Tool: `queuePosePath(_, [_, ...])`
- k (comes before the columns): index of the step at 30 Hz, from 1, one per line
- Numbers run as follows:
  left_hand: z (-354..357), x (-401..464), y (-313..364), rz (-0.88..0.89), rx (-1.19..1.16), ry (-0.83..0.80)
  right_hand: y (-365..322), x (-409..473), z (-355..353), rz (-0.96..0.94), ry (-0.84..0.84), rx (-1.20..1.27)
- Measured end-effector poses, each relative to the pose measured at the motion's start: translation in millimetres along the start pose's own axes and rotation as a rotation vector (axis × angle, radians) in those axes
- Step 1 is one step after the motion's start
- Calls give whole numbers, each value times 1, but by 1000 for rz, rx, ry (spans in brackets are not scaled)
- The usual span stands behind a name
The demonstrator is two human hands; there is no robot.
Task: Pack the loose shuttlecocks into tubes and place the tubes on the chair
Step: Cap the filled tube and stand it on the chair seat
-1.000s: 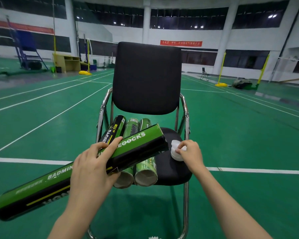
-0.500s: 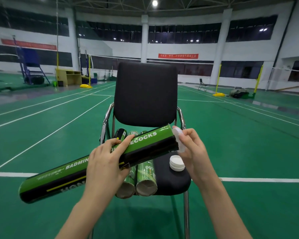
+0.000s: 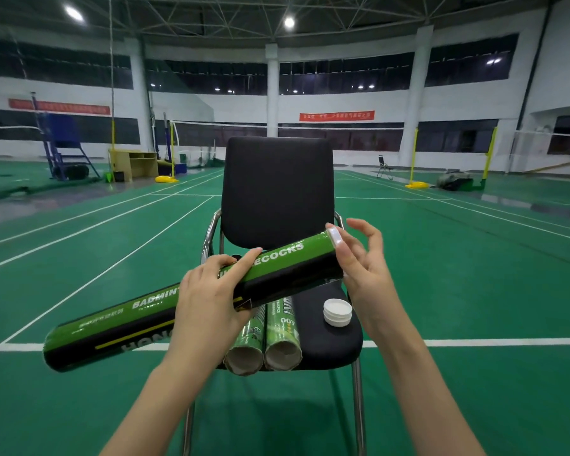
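Tube (image 3: 191,304) held slanted above chair (image 3: 326,337) seat, left hand (image 3: 211,301) gripping midsection. White cap (image 3: 334,237), earlier pinched off-end, now seated; right hand (image 3: 362,261) fingers spread, thumb at cap. Spare caps (image 3: 337,312) on seat.

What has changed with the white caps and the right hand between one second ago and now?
The right hand took one white cap from the stack of caps on the chair seat, lifted it and set it on the far end of the green and black tube; its thumb touches the cap, its other fingers spread. The left hand keeps its grip on the tube, and the tubes on the chair stay.
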State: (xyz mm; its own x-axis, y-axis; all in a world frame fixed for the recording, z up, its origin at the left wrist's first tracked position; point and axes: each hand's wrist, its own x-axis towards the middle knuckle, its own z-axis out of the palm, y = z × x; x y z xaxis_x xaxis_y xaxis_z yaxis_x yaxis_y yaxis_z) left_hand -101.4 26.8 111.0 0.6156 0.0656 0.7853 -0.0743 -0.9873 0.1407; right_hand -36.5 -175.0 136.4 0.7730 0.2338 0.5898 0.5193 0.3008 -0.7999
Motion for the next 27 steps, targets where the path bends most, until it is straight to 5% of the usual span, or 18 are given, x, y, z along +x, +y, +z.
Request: queuePosePath(27, [11, -41, 11, -207, -166, 15, 4, -25, 6, -39, -223, -469])
